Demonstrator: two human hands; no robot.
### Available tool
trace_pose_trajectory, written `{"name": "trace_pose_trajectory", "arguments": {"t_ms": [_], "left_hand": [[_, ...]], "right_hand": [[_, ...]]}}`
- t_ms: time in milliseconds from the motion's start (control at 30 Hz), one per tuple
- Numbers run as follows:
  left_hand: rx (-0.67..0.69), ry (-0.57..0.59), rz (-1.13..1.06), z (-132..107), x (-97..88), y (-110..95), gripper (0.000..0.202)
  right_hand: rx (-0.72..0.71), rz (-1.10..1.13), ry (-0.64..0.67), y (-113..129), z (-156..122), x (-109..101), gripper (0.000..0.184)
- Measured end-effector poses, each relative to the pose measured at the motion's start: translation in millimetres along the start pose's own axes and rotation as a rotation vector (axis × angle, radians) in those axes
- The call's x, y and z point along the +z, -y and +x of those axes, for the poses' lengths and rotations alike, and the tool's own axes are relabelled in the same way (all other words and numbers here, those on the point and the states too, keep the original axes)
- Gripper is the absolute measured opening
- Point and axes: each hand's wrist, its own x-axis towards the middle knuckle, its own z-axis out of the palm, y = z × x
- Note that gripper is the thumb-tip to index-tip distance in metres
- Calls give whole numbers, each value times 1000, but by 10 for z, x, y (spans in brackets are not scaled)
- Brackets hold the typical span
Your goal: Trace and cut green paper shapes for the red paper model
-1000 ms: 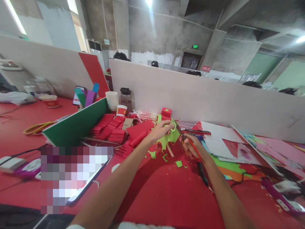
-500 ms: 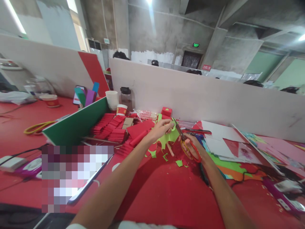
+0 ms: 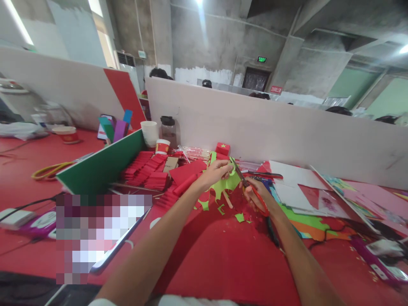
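Note:
My left hand (image 3: pixel 219 171) is closed in a pinch on a small piece of light green paper (image 3: pixel 233 167), mostly covered by the fingers. In my right hand (image 3: pixel 253 193) are scissors (image 3: pixel 264 205) with red and yellow handles, fingers wrapped round the loops. The dark blades point up and left, their tips beside the pinched paper. Behind and below my left hand is a larger, jagged light green sheet (image 3: pixel 225 187). Green offcuts (image 3: pixel 239 217) lie on the red tabletop (image 3: pixel 204 250) below my hands.
Stacks of folded red paper (image 3: pixel 140 170) and a green board (image 3: pixel 105 170) stand to the left, with paper cups (image 3: pixel 149 134) and a bottle (image 3: pixel 168 131) behind. A lit screen (image 3: pixel 111 233) lies near my left forearm. White sheets (image 3: pixel 293 187) lie right, before a white partition (image 3: pixel 255 123).
The scissors' handles have come closer together as my right fingers closed, and the yellow loop shows less. My left hand stays nearly in place.

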Motion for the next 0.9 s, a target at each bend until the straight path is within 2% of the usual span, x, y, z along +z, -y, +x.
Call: {"name": "trace_pose_trajectory", "arguments": {"t_ms": [500,733,900], "left_hand": [[-15,17,-26,16,-7,29,28],[-23,18,23,6,-8,7,30],[-10,16,41,-11,-3,-8,30]], "right_hand": [[-3,-56,-19,-10,28,-8,59],[35,-40,-6,90,-5,-29,56],[40,-30,-7,70,-5,-54,55]]}}
